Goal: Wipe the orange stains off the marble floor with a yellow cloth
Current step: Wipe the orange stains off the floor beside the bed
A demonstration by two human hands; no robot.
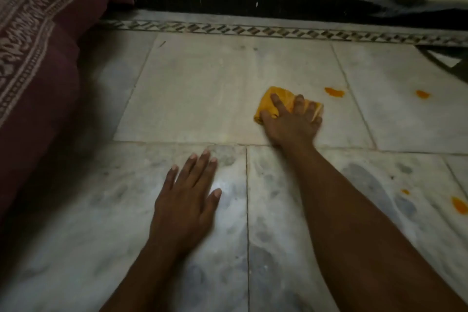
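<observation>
Head view, the only one I have. My right hand lies spread flat over the cloth, fingers splayed and pressing it to the floor rather than closed round it; the cloth is bunched beneath the palm, a little right of centre. I judge the flat press is there to spread weight across the wad so it scrubs instead of sliding.

My left hand rests open, palm down, holding nothing, at about 7 o'clock from the cloth. It looks like a prop bearing my lean while the other arm reaches.

Four stains show. One sits near the cloth at 2 o'clock, apart from it; another lies further out along the same line. Two more are well off at about 4 o'clock, by the frame's right edge. The tile under the cloth looks clean, so I judge the nearest stain is next.

A patterned bedspread hangs at 10 o'clock, well clear.
</observation>
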